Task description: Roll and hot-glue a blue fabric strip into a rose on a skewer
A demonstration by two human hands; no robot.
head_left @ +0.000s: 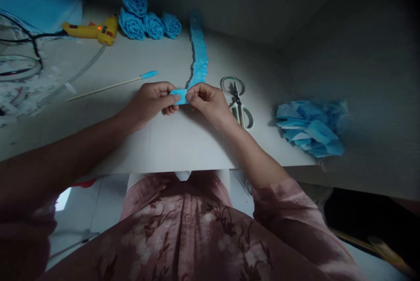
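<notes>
Between my two hands, a small folded strip of blue crepe-like paper (182,96) is pinched near the table's middle. The thumb and fingers of my left hand (154,99) grip its left end. My right hand (208,101) pinches the right end. Just behind my fingers a long ruffled blue strip (198,56) runs away across the table; whether it joins the held piece is hidden by my right hand. To the left lies a thin wooden stick (108,88) with a blue tip. Scissors (239,106) with white handles rest right of my right hand.
Several blue paper roses (154,25) sit at the back beside a yellow glue gun (106,31), its cord running left. White scraps (22,88) cover the left side. A roll of thin wire (226,82) lies by the scissors. Blue paper pieces (311,130) are heaped at right.
</notes>
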